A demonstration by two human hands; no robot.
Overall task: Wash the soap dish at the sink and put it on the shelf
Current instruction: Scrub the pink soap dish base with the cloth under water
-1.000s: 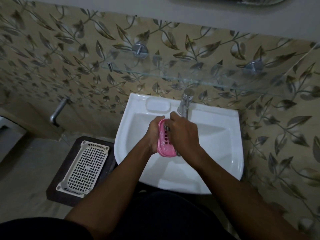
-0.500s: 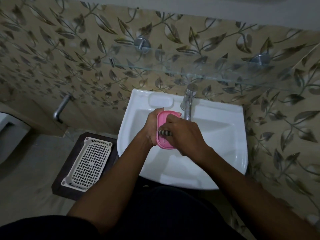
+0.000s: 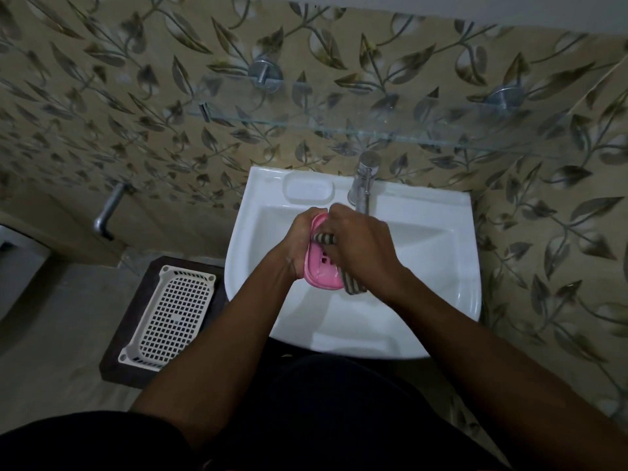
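Note:
A pink soap dish [image 3: 321,270] with slots in its bottom is held over the bowl of the white sink [image 3: 431,260]. My left hand [image 3: 299,243] grips the dish along its left edge. My right hand [image 3: 360,246] is closed on a grey striped scrubber [image 3: 353,283] and presses it into the dish's inner face. Part of the dish is hidden under both hands. The glass shelf [image 3: 373,130] runs along the wall above the sink, held by two round metal mounts.
A chrome tap [image 3: 363,181] stands at the back of the sink, beside a moulded soap recess [image 3: 308,191]. A white perforated basket [image 3: 170,314] lies on a dark stand left of the sink. A metal pipe [image 3: 108,212] juts from the patterned wall.
The dish has tilted so its slotted inside faces up, and my right hand has shifted the scrubber across it. The camera has drifted slightly downward.

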